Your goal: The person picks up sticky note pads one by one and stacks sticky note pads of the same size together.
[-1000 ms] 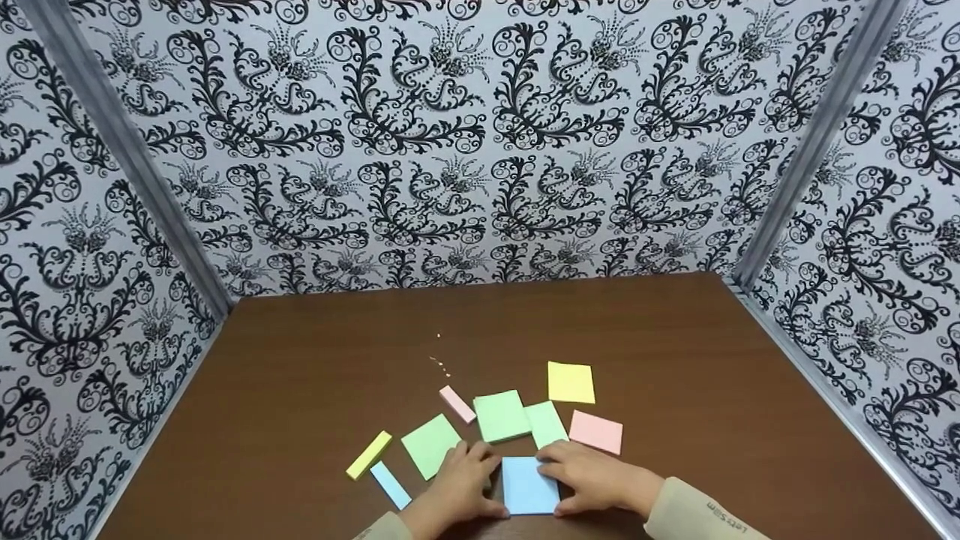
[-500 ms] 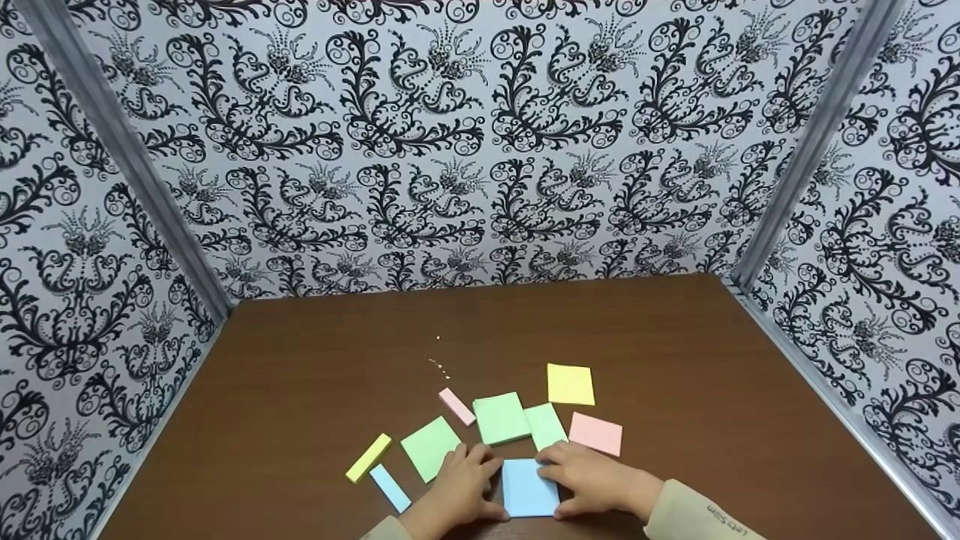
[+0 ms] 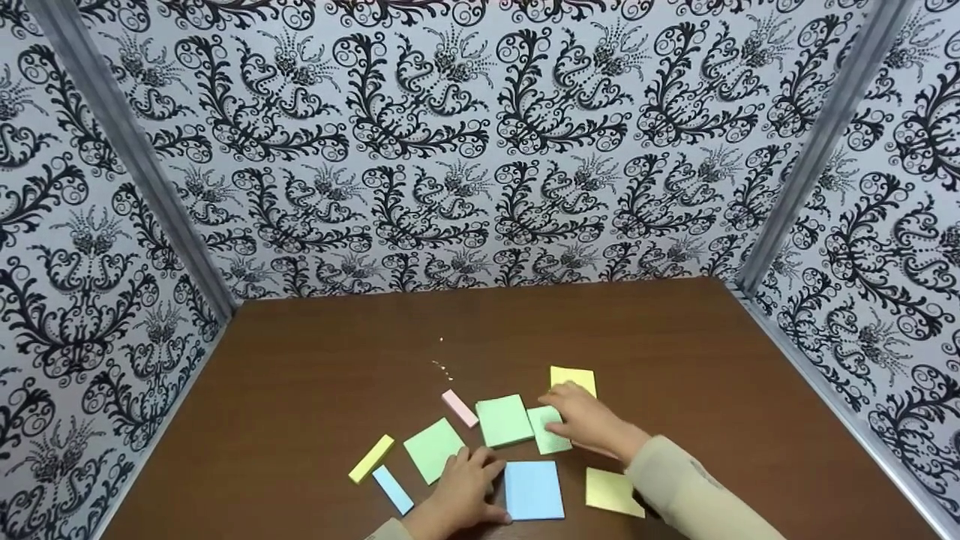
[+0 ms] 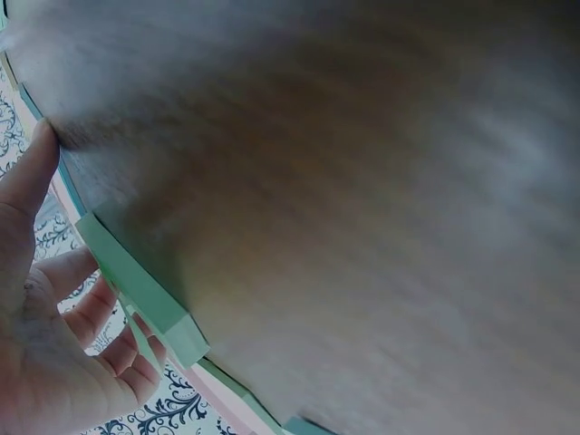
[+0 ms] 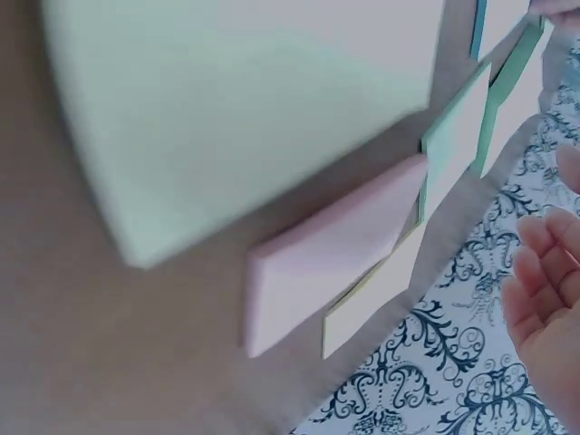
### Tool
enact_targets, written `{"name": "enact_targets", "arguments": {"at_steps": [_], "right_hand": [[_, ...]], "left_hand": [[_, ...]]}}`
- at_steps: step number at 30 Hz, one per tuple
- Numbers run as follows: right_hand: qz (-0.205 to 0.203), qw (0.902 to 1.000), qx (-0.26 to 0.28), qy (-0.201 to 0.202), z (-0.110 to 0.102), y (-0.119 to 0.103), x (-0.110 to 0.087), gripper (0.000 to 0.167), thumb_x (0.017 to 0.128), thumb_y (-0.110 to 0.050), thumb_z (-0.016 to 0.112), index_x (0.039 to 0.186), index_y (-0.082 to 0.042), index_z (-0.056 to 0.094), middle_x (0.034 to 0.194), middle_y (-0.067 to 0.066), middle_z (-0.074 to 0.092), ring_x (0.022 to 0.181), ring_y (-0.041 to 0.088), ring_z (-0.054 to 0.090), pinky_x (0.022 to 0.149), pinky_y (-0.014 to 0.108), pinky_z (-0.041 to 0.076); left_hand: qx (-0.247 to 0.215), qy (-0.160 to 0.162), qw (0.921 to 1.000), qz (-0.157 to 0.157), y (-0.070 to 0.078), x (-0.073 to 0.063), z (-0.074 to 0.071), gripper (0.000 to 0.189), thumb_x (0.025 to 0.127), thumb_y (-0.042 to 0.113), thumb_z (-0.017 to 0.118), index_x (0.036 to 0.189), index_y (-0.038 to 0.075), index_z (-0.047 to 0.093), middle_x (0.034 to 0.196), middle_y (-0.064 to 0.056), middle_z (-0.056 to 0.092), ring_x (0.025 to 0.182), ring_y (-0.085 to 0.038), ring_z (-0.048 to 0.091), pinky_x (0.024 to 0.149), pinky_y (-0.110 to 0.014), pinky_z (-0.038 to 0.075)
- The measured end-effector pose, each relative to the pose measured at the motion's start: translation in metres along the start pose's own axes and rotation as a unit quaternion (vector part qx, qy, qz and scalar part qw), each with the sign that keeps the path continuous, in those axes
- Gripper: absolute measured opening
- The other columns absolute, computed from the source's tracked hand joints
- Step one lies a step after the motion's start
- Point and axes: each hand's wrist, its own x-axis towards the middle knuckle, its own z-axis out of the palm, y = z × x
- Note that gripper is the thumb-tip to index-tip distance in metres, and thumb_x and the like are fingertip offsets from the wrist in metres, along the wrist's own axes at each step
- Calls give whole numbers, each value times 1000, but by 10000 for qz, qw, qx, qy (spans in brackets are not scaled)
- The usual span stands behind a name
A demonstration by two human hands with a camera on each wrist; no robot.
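My left hand rests beside a square blue sticky note pad, its thumb tip right at the pad's lower left corner. A thick green pad lies under that hand, mostly hidden in the head view. Farther out, my right hand hovers around a narrow green pad with its fingers loosely bent; the right wrist view shows nothing in it. Its knuckles partly cover a yellow pad. A pink pad lies below the right wrist, and a pale yellow pad beside the sleeve.
Left of centre lie a green square pad, a pink strip pad, a yellow strip pad and a blue strip pad. A thick green pad sits mid-table. Small pale scraps dot the brown table.
My right hand has left the blue pad's right edge and moved forward to the narrow green and yellow pads. A pale yellow pad now shows near the right sleeve. The left hand stays.
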Motion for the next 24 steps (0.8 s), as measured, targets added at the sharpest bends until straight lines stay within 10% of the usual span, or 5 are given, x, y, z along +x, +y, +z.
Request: {"name": "enact_targets", "arguments": {"at_steps": [11,24], "right_hand": [[72,9881,-88,-1532,12,-9,46,64,80,-24,70,132,0,43,134,15,42,125,31,38,97,42,37],[84,9750,-387,-2185,14,-11,58,63,80,-23,69,133,-4,43,142,11,35,128,25,39,97,37,39]], "left_hand": [[-162,-88,9998,-55,1,-1,-1,74,67,61,67,125,17,56,115,1,49,88,-15,40,70,-32,33],[-63,-32,10000,-50,-1,1,-3,74,67,61,67,125,18,55,116,2,50,90,-15,40,71,-32,33]]}}
